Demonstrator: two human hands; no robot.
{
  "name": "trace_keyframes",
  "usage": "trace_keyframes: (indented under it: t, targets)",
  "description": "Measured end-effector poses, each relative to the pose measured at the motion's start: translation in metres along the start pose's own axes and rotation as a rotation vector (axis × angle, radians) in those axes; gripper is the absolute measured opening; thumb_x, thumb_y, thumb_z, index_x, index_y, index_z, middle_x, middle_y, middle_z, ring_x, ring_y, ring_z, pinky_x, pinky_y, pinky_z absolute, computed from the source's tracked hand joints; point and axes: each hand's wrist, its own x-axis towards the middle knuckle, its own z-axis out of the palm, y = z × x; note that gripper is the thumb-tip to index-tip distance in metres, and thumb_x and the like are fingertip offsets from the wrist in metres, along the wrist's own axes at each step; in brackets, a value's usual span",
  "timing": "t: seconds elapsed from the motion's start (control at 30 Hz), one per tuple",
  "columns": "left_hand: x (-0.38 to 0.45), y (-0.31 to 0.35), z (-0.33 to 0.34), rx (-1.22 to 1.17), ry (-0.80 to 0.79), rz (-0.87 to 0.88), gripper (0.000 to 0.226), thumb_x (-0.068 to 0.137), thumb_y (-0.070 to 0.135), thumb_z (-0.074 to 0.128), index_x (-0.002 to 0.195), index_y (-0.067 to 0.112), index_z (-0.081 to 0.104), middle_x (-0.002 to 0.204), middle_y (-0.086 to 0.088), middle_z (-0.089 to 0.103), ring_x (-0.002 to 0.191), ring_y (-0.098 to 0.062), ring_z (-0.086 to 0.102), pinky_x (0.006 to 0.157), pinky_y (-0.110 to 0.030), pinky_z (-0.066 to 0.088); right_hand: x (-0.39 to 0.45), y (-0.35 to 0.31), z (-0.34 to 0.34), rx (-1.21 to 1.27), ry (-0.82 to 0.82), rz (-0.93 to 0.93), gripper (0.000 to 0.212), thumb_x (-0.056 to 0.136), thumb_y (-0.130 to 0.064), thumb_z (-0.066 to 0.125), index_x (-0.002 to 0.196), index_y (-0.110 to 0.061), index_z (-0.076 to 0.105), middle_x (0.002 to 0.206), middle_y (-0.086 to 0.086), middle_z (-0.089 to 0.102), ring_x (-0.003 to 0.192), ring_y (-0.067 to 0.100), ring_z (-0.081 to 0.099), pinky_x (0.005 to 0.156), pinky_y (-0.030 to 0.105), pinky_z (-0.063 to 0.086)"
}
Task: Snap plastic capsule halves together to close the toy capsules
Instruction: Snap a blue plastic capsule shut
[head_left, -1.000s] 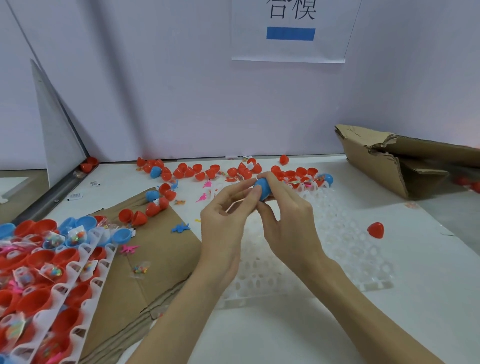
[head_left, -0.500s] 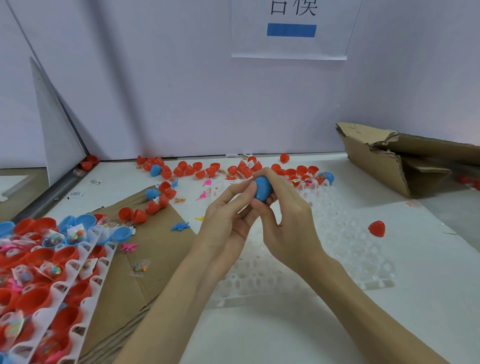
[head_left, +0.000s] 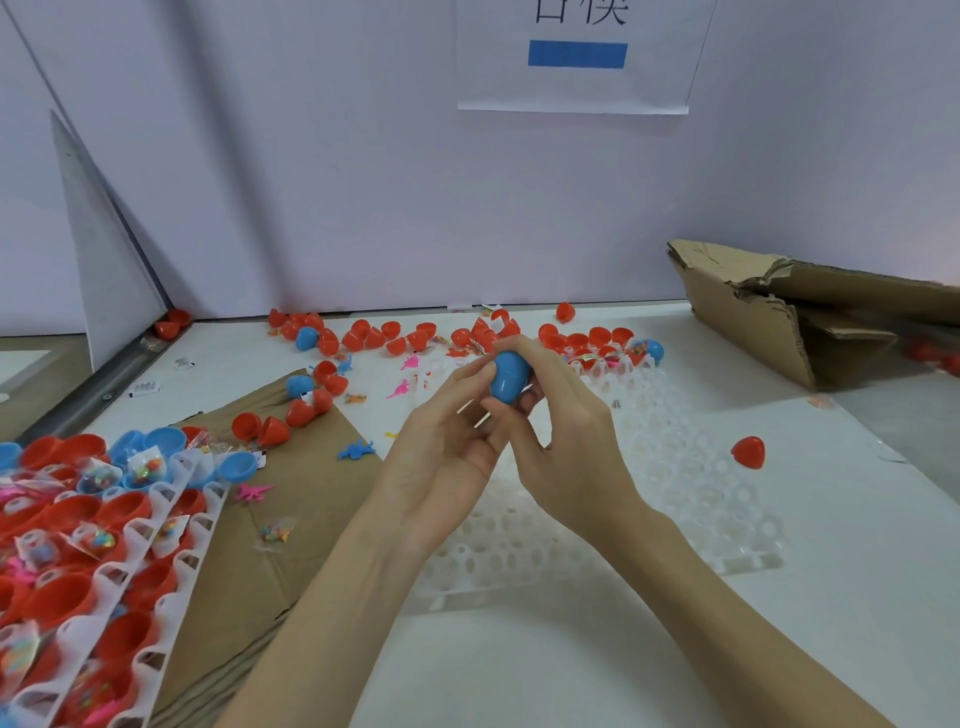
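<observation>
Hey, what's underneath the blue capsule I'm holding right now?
The blue capsule is held up by your left hand and right hand, fingers curled beneath it. Lower down lies the white plastic tray on the table. Your hands cover the part of the tray directly below.

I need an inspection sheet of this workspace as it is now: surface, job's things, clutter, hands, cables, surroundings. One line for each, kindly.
Surface: white table, partly covered by brown cardboard sheet and empty white tray.
Job's things: blue capsule held above the tray; filled trays of open halves at left; loose red halves along the back.
Clutter: small plastic toys, candy packet, single red half.
Hands: left hand and right hand both grip the blue capsule.
Cables: nothing seen.
Surroundings: torn cardboard box at right, paper sign on the wall.
</observation>
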Motion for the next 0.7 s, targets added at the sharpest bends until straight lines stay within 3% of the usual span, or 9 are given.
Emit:
trace_keyframes:
  t: [0.17,0.4,0.53,0.6,0.7]
  targets:
    - [0.0015,0.0000,-0.0007,0.163,0.006,0.058,0.027,0.089,0.021,0.074,0.111,0.007,0.080,0.119,-0.016,0.074,0.114,-0.029,0.072,0.086,-0.026,0.059,-0.0003,-0.0012,0.0007,-0.003,-0.003,0.006,0.049,0.093,-0.012,0.070,0.139,-0.005,0.054,0.127,0.006,0.065,0.116,0.005,0.057,0.103,0.011,0.041]
    - [0.0027,0.0033,-0.0052,0.010,0.052,-0.054,0.038,0.089,0.019,0.073,0.119,-0.003,0.074,0.119,-0.020,0.073,0.109,-0.027,0.074,0.082,-0.026,0.061,-0.0017,-0.0055,0.0026,0.069,-0.064,0.037,0.059,0.098,-0.016,0.064,0.151,-0.007,0.042,0.133,0.003,0.061,0.122,0.008,0.057,0.105,0.017,0.043]
    - [0.0031,0.0037,-0.0072,-0.082,0.035,-0.111,0.038,0.092,0.020,0.071,0.123,-0.003,0.073,0.113,-0.017,0.073,0.097,-0.025,0.075,0.079,-0.029,0.062,-0.0008,-0.0075,0.0011,0.145,-0.046,0.069,0.048,0.100,-0.007,0.060,0.146,-0.007,0.049,0.136,-0.001,0.062,0.125,0.005,0.058,0.106,0.021,0.045]
    - [0.0037,0.0025,-0.0080,-0.026,0.036,-0.097,0.032,0.093,0.021,0.070,0.118,0.001,0.076,0.118,-0.016,0.073,0.099,-0.025,0.075,0.087,-0.032,0.062,0.0004,-0.0082,-0.0011,0.222,-0.019,0.100,0.039,0.103,-0.002,0.053,0.140,-0.008,0.057,0.131,-0.002,0.065,0.121,0.005,0.060,0.103,0.021,0.047]
    - [0.0054,0.0001,-0.0071,0.153,0.067,-0.003,0.029,0.103,0.025,0.059,0.111,0.006,0.080,0.116,-0.015,0.075,0.101,-0.022,0.076,0.084,-0.030,0.061,0.0033,-0.0076,-0.0042,0.353,0.000,0.179,0.031,0.102,0.003,0.052,0.126,-0.009,0.067,0.120,-0.003,0.070,0.116,0.015,0.065,0.099,0.026,0.052]
